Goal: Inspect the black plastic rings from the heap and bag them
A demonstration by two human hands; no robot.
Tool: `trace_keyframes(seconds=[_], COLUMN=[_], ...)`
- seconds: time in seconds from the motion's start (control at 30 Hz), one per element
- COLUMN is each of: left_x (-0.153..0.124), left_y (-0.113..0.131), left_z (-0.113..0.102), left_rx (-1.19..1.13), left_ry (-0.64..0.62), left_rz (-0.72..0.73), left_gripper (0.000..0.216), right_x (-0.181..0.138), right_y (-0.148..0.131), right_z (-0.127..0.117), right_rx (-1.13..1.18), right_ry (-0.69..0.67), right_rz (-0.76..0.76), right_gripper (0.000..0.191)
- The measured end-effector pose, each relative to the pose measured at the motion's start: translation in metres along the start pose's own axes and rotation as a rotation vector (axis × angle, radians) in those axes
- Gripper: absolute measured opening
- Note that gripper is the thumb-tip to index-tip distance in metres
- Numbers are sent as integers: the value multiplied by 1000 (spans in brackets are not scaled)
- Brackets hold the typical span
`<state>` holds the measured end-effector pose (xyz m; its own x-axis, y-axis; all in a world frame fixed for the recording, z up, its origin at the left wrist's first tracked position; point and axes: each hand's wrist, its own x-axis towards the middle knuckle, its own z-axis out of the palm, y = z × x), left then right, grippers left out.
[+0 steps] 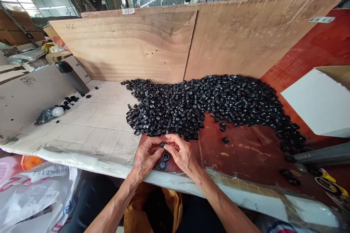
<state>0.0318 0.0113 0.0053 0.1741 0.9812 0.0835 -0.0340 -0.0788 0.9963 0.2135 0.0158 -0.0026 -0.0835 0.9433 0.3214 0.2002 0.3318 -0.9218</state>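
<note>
My left hand (147, 156) and my right hand (181, 151) meet near the front edge of the table, fingertips pinched together on one small round black plastic part (163, 144). Both hands seem to grip it, though the fingers hide much of its shape. Just below, between my wrists, lie a black ring-like part (165, 157) and a round black wheel-like part (162, 165) on the reddish-brown board (180, 165). Beyond my fingertips spreads a large heap of small black ring-shaped parts (169, 109). To its right the heap runs on with rounder black pieces (240, 98).
Plywood panels (136, 43) wall off the back. On the left stand a dark thermos bottle (72, 77) and a plastic bag of black pieces (46, 115). A white box (314, 102), a grey bar (322, 154) and yellow-handled scissors (329, 178) are at right. An orange-brown bag (131, 211) hangs open below.
</note>
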Motion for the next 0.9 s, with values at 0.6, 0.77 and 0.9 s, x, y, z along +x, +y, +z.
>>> trace_keyframes(seconds=[0.6, 0.77, 0.9], left_x=[1, 2, 2], left_y=[3, -2, -3], left_z=[-1, -3, -2], left_rx=[42, 152, 120], left_ry=[18, 11, 0], left_rz=[-94, 76, 100], left_gripper=[32, 24, 20], right_x=[5, 1, -2], right_y=[-9, -4, -7], right_z=[-3, 1, 0], right_rx=[-31, -105, -166], right_ry=[-30, 15, -27], right_rz=[-142, -42, -85], right_gripper=[15, 35, 23])
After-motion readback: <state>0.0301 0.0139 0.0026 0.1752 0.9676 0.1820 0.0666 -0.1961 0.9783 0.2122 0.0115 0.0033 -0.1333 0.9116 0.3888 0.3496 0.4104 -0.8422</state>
